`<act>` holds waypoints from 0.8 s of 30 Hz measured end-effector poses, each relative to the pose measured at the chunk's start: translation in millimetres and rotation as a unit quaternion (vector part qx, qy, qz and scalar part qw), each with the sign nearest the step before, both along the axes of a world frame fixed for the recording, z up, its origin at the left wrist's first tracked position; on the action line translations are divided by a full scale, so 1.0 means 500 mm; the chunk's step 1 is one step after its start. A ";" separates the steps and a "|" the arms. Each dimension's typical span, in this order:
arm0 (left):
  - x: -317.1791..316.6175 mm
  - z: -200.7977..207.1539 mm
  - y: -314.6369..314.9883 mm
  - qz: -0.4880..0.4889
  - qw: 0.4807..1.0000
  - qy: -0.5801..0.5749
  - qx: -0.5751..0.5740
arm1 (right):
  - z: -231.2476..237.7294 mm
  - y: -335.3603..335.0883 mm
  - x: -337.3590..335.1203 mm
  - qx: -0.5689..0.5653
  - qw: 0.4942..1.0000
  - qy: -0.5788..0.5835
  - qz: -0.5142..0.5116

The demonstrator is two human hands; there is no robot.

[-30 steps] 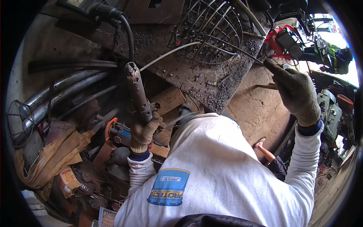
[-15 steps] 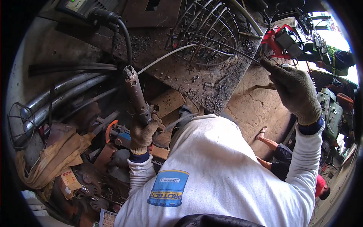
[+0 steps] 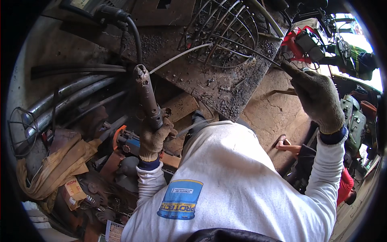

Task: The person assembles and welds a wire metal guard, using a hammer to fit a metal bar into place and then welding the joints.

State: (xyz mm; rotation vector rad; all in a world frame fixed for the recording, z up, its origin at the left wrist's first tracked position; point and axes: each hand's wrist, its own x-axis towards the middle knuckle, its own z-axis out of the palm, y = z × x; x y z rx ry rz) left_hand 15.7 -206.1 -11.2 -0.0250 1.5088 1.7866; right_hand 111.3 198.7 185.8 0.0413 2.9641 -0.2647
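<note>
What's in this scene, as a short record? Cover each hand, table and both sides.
left hand: gloved, closed around lower end of tube
right hand: gloved, at end of thin rod; grip unclear
table: gritty, bearing barred frame
left side: tan cloth, box, pipes
right side: person in red
</note>
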 end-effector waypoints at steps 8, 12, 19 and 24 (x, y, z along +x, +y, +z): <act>-0.002 -0.011 0.000 -0.003 1.000 -0.004 0.010 | 0.006 -0.004 -0.003 0.004 1.000 -0.007 0.002; -0.001 -0.011 0.000 0.003 1.000 -0.006 -0.005 | 0.008 -0.004 -0.005 0.014 1.000 -0.017 0.004; -0.010 -0.021 0.006 -0.024 0.996 -0.087 0.009 | 0.012 -0.008 0.002 -0.042 0.998 0.001 -0.039; -0.007 0.030 0.030 0.000 1.000 -0.015 -0.003 | 0.004 -0.004 -0.003 -0.059 0.998 0.013 -0.033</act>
